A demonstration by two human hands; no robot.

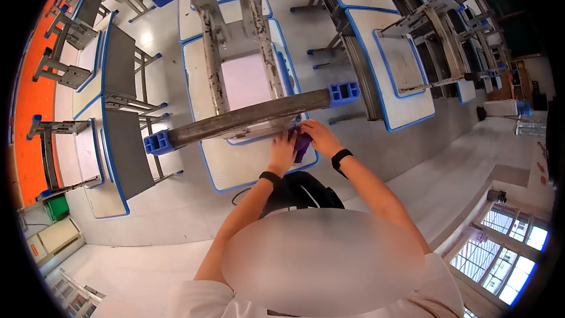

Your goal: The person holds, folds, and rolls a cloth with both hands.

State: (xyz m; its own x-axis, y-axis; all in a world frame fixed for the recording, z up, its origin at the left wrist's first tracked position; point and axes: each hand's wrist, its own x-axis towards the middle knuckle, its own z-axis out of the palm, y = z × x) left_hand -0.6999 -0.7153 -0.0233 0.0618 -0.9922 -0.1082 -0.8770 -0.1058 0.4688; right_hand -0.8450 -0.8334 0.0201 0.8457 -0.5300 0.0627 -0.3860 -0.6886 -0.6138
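Observation:
A purple cloth (pixel 302 146) is bunched between my two hands, just under the worn metal crossbar (pixel 247 119) of an upturned stool with blue end caps. My left hand (pixel 283 152) presses its closed fingers on the cloth's left side. From the right, my right hand (pixel 318 138) pinches the cloth's upper edge near the bar. Both wrists wear black bands. The stool rests seat down on a pale desk (pixel 226 168) with blue edging. The fingertips are partly hidden by the cloth and the bar.
More desks with upturned stools stand at the left (pixel 120 165) and at the right (pixel 406 109). A black bag or chair back (pixel 300 191) is right below my hands. A green bin (pixel 57 207) stands at the far left, and windows (pixel 500 247) show at the lower right.

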